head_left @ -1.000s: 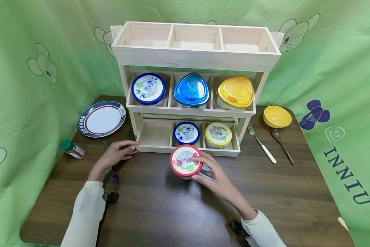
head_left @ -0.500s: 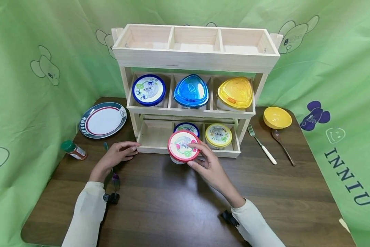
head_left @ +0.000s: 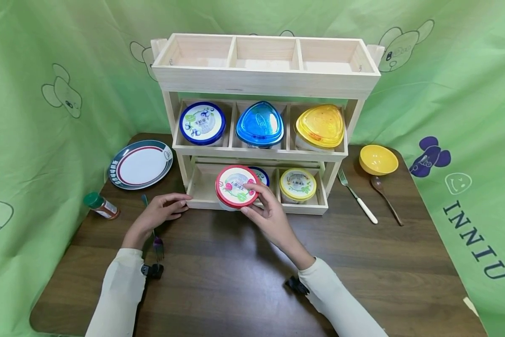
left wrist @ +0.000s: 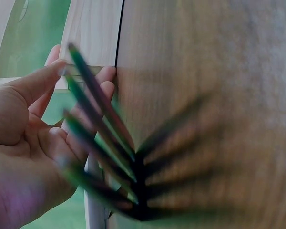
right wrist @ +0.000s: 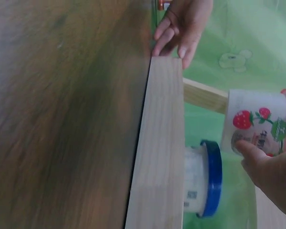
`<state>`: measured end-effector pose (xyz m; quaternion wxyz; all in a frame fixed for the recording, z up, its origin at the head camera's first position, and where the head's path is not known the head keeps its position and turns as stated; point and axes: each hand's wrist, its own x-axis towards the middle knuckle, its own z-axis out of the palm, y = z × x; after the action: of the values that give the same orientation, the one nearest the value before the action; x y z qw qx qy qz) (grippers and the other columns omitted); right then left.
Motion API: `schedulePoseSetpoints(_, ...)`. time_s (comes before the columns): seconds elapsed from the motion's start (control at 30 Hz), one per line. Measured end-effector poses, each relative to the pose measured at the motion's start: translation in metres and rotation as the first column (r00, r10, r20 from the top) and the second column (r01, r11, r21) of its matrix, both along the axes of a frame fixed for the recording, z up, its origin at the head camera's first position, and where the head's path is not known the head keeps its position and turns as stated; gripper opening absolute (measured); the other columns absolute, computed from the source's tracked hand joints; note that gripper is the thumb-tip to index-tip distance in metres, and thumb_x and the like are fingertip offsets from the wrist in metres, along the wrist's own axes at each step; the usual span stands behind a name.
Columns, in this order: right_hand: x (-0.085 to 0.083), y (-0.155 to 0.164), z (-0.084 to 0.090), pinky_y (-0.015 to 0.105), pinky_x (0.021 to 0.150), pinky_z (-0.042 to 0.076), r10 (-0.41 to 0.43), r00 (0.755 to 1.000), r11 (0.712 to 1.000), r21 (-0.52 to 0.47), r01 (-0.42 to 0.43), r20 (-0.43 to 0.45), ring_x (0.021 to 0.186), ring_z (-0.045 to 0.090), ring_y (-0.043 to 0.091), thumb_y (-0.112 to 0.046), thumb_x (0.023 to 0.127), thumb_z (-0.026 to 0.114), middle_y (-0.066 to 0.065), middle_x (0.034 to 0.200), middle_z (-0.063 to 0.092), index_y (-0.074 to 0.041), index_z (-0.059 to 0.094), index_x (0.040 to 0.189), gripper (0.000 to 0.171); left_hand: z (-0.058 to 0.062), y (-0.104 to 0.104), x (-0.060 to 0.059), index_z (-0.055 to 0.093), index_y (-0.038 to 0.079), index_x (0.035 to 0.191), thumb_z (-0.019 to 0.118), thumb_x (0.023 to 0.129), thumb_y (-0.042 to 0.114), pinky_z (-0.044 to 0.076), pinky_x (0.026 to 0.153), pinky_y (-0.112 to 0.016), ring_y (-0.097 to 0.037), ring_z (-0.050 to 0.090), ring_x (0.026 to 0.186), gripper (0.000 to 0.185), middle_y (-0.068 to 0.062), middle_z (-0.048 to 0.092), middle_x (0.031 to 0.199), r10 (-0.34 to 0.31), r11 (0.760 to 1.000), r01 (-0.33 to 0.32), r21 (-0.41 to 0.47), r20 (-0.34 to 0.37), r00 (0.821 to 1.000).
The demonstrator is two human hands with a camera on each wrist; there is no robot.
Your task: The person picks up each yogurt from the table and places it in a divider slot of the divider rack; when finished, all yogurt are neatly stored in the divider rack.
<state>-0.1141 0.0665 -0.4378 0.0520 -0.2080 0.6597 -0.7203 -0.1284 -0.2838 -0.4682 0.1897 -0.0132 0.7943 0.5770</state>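
Gripping the red cup by its sides, the right hand holds it above the rack's front lower edge. Left hand rests relaxed, fingertips touching the rack's bottom left corner.

Bottom-left compartment lies open; blue-lidded tub fills the middle.

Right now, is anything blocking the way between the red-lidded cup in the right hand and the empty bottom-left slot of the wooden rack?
Nothing visible does. The right hand holds the red-lidded cup just above the rack's front rail; the bottom-left slot beyond looks bare.
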Motion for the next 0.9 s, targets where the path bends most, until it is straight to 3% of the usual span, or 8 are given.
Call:
schedulePoseSetpoints(0.27, -0.012, -0.024, -0.005, 0.04, 0.116, 0.05, 0.019, 1.0, 1.0, -0.022, -0.02, -0.021, 0.155, 0.041, 0.032, 0.006, 0.102, 0.07, 0.018, 0.168, 0.035, 0.0, 0.054, 0.153, 0.053, -0.004, -0.007, -0.001, 0.073, 0.01, 0.14, 0.061, 0.114, 0.028, 0.063, 0.096, -0.033, -0.014, 0.072, 0.118, 0.034, -0.021, 0.062, 0.149, -0.017, 1.0, 0.017, 0.02, -0.024, 1.0)
schedulePoseSetpoints(0.57, -0.024, -0.056, -0.009, 0.042, 0.116, 0.05, -0.038, 0.998, 0.999, -0.026, 0.037, -0.043, 0.146, 0.05, 0.034, 0.004, 0.101, 0.072, 0.021, 0.156, 0.047, 0.001, 0.056, 0.15, 0.051, -0.001, -0.003, 0.001, 0.061, -0.004, 0.149, 0.052, 0.117, 0.017, 0.059, 0.105, -0.044, -0.038, 0.064, 0.135, 0.04, -0.03, 0.052, 0.157, -0.005, 1.0, 0.005, 0.012, -0.023, 1.0)
schedulePoseSetpoints(0.9, -0.027, -0.075, -0.016, 0.041, 0.116, 0.049, -0.108, 0.992, 0.988, 0.107, 0.114, -0.064, 0.151, 0.046, 0.035, 0.001, 0.101, 0.075, 0.021, 0.17, 0.036, -0.006, 0.06, 0.15, 0.051, -0.001, -0.002, 0.001, 0.06, -0.004, 0.15, 0.053, 0.117, 0.019, 0.058, 0.106, -0.044, -0.041, 0.063, 0.136, 0.041, -0.03, 0.055, 0.155, -0.01, 1.0, 0.011, 0.004, -0.015, 1.0)
